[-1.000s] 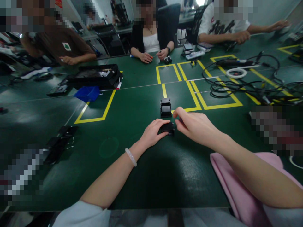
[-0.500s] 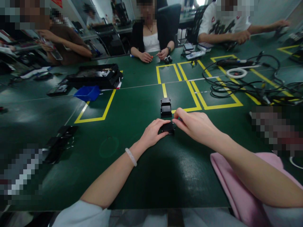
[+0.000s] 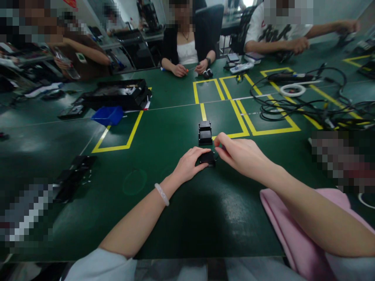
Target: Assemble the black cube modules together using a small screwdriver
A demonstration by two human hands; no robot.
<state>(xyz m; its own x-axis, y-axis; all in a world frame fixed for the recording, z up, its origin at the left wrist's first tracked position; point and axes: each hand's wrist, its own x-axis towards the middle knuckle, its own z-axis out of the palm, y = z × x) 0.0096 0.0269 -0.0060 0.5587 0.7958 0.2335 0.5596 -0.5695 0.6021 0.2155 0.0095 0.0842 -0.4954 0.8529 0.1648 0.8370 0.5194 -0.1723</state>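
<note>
On the green table a small black box-like part (image 3: 208, 158) lies between the thumb and fingers of my left hand (image 3: 189, 166), which grips it from the left. My right hand (image 3: 238, 152) is closed in a pinch just to the right of that part. What its fingertips hold, if anything, is too small to make out. Just beyond my hands stand two similar black parts, a nearer one (image 3: 205, 136) and a farther one (image 3: 204, 125), one behind the other.
A blue bin (image 3: 108, 116) and a stack of black trays (image 3: 117, 95) stand at the left. More black parts (image 3: 74, 177) lie nearer. Coiled black cables (image 3: 281, 107) spread at the right. A pink cloth (image 3: 281, 207) lies under my right forearm. Co-workers sit across the table.
My right hand has shifted very slightly to the right. My left hand stays on the black part. Across the table at left, a person's arm and the bottle they hold have moved.
</note>
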